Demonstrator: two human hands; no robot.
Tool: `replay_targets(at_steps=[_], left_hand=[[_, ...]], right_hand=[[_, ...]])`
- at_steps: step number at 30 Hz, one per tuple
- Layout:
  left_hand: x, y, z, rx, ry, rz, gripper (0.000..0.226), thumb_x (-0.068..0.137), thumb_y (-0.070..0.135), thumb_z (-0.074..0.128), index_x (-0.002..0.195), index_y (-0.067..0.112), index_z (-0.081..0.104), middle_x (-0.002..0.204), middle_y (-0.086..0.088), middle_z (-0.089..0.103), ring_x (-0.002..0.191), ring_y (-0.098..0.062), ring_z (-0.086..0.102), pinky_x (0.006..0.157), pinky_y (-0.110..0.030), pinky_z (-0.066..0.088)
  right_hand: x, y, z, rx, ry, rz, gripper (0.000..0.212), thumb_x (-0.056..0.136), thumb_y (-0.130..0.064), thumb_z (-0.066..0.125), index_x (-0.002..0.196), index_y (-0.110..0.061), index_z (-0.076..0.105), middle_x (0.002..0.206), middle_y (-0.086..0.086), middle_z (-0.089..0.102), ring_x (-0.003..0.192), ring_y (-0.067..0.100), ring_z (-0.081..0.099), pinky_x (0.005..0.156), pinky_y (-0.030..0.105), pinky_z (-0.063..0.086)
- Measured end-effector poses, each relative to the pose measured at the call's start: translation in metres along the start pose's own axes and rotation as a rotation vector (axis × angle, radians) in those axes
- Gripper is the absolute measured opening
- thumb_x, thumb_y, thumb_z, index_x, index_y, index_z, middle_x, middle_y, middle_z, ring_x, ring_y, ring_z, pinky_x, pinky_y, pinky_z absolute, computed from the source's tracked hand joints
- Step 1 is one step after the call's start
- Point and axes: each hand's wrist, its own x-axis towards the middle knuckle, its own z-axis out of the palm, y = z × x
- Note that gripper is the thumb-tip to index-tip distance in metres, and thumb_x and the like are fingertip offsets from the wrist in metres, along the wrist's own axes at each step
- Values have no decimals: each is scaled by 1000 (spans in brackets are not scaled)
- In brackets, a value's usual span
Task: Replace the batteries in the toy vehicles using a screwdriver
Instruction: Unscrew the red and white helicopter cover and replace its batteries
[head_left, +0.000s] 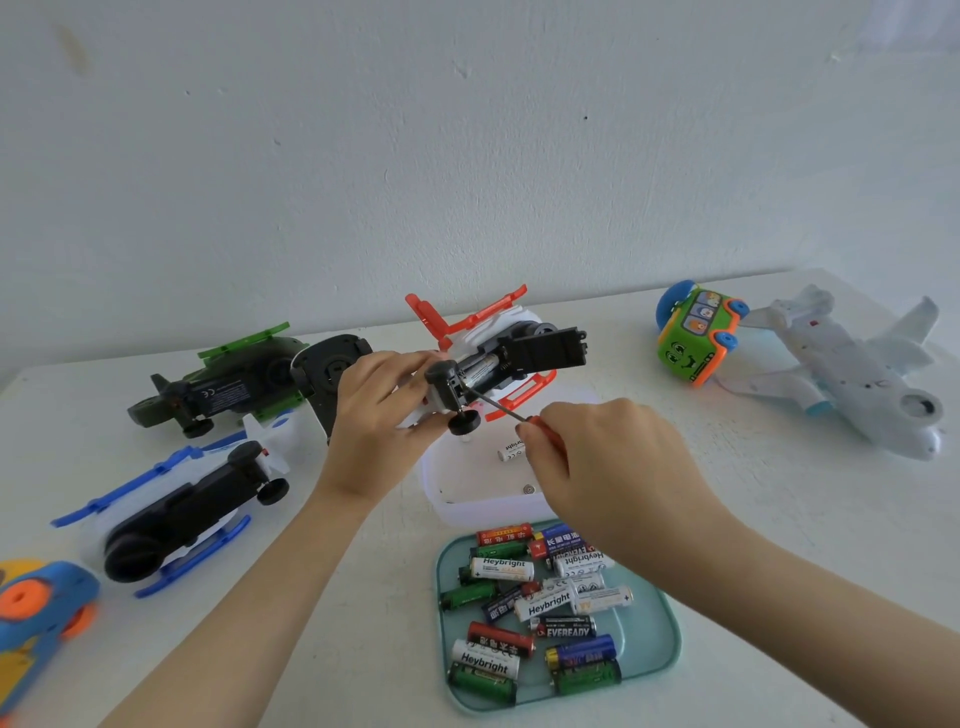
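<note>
Above the middle of the table (363, 571), your left hand (379, 410) grips the red and white toy helicopter (498, 358) upside down, with the fingers curled around its end near the wheels. Its black battery cover (550, 345) stands open, and one battery (480, 370) lies inside. Your right hand (608, 457) pinches the red handle of the screwdriver (498, 408), whose tip points to the open compartment. Just below, a white dish (467, 483) holds one loose battery (511, 449), and a teal tray (660, 634) nearer to you holds many batteries (524, 603).

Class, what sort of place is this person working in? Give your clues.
Probably a home table, not a workshop: a plain white table against a bare wall, a blue toy helicopter, a teal tray of loose batteries.
</note>
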Motion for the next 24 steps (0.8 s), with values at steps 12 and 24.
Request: replay_targets(at_steps=[12, 24], left_hand=[[-7, -10, 2, 21, 6, -5, 31, 78, 24, 74, 100, 2, 72, 99, -10, 70, 98, -24, 56, 97, -25, 33], [-5, -10, 3, 89, 54, 173, 26, 87, 17, 70, 110, 13, 61, 101, -7, 71, 95, -25, 58, 83, -39, 45]], right_hand=[[-2, 8, -13, -51, -14, 99, 41, 100, -41, 30, 70, -20, 48, 60, -3, 44, 53, 15, 41, 46, 25, 26], [-1, 11, -17, -73, -51, 143, 42, 99, -41, 34, 64, -19, 43, 62, -2, 45, 52, 12, 40, 46, 26, 23]])
